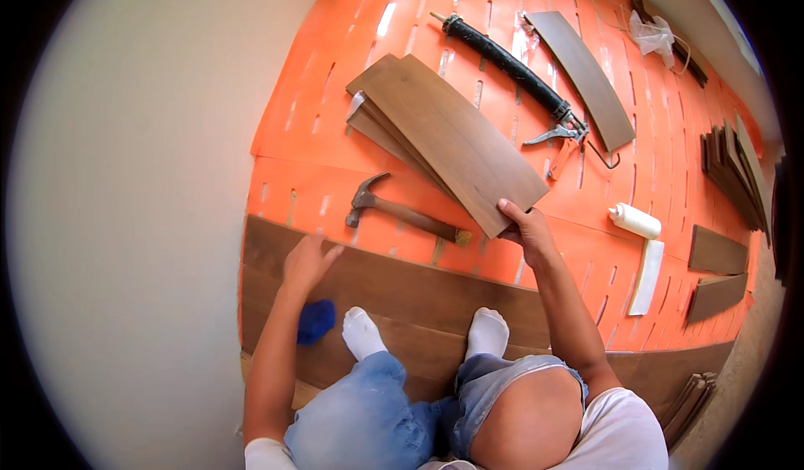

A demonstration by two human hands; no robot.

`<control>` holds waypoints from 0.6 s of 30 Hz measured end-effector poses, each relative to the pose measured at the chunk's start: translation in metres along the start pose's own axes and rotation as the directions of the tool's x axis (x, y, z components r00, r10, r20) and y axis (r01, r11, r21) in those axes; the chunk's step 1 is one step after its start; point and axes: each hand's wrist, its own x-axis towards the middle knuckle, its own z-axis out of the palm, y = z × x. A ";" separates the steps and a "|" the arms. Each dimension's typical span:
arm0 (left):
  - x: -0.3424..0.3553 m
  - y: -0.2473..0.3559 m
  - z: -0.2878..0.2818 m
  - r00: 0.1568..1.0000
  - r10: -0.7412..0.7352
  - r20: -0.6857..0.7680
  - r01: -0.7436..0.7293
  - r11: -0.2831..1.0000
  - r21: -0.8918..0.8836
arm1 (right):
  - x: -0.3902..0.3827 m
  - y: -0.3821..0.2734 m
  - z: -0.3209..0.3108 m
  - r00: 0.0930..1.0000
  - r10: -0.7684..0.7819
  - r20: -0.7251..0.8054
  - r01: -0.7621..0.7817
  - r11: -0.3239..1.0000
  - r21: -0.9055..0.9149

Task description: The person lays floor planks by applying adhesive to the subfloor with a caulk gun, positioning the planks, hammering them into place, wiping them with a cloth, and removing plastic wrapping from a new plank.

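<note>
Faded blue denim trousers (pixel 356 411), right knee (pixel 528 416) bare, bunched closer in than both hands. Left hand (pixel 308 262), thumb spread from fingers, was at far edge of laid brown wooden floorboards (pixel 410 279). Steel claw hammer with wooden handle (pixel 410 214) lay between hands. Right hand (pixel 528 229) pinched near end of loose flat brown wooden plank (pixel 456 135); plank slanted away leftward. Black-barrelled caulking gun (pixel 511 69) lay well beyond.

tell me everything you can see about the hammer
The hammer is a claw type: a grey, metallic-looking head with a curved claw and a brown, wooden-looking handle with a yellowish end. It lies flat on the orange underlay, head to the left, claw pointing away from the person. Neither hand touches it.
</note>
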 end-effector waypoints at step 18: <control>0.191 0.163 0.007 0.986 -0.049 -0.160 -0.163 -0.497 -0.852 | 0.036 -0.021 0.052 0.950 -0.307 0.059 0.310 0.907 -0.283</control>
